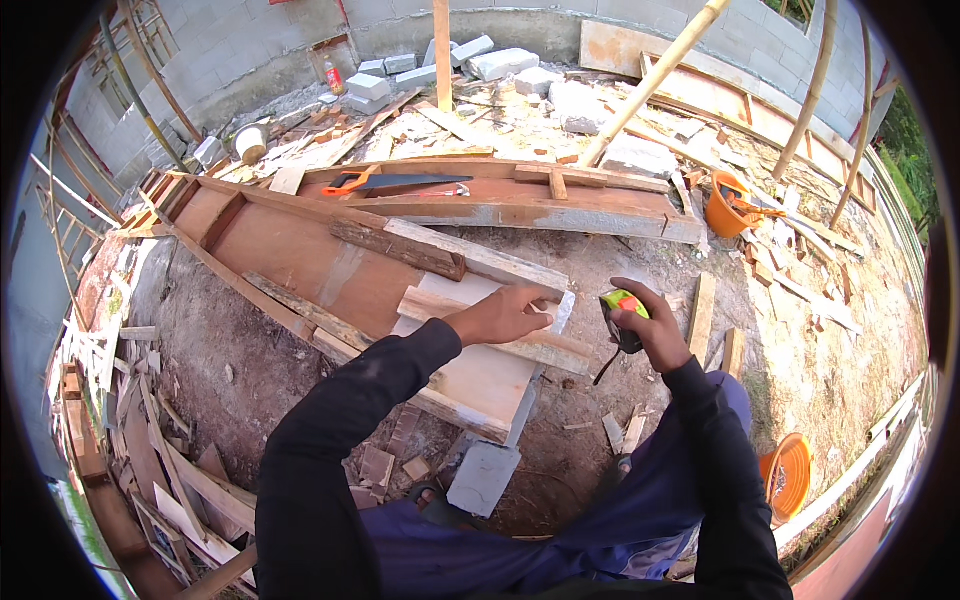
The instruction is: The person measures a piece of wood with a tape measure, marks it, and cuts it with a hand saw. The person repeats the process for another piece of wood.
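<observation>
My right hand (660,335) grips a yellow-green and black tape measure (628,303), its dark strap hanging below. No drawn-out blade can be made out. To its left, my left hand (498,316) is over the end of a long wooden formwork panel (300,250), fingers curled and pressed together; whatever they pinch, if anything, is hidden. Beneath that hand a loose plank (550,350) lies across the panel, next to a pale board (485,378). A timber with a whitish edge (480,255) runs along the panel's far side.
Behind lies a second formwork piece (600,210) with an orange-handled handsaw (400,181) on it. An orange bucket (725,212) of tools stands right; an orange basin (790,475) sits lower right. A grey block (484,480) is near my feet. Scrap wood and bamboo props surround.
</observation>
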